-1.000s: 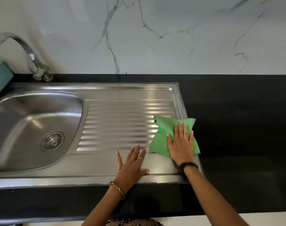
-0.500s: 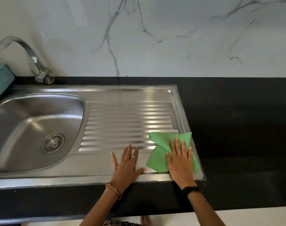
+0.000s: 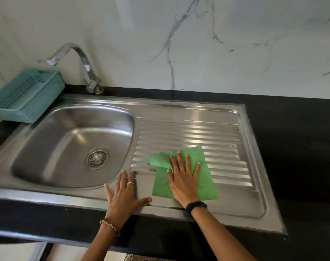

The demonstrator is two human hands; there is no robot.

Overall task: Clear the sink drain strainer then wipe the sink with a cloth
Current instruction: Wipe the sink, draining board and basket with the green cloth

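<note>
Fingers (image 3: 185, 161) of right hand (image 3: 183, 182) lie spread flat on folded green cloth (image 3: 201, 178); its bunched corner could snag the ribbed steel drainboard (image 3: 207, 136).

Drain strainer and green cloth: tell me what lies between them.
In the head view, only steel lies between the strainer and the cloth: the basin's right wall and rim, then bare ribbed drainboard. No loose object.

Bare forearms; the left hand (image 3: 125, 194) wears a silver ring and beaded bracelet, the right hand (image 3: 183, 182) a black wristband.
</note>
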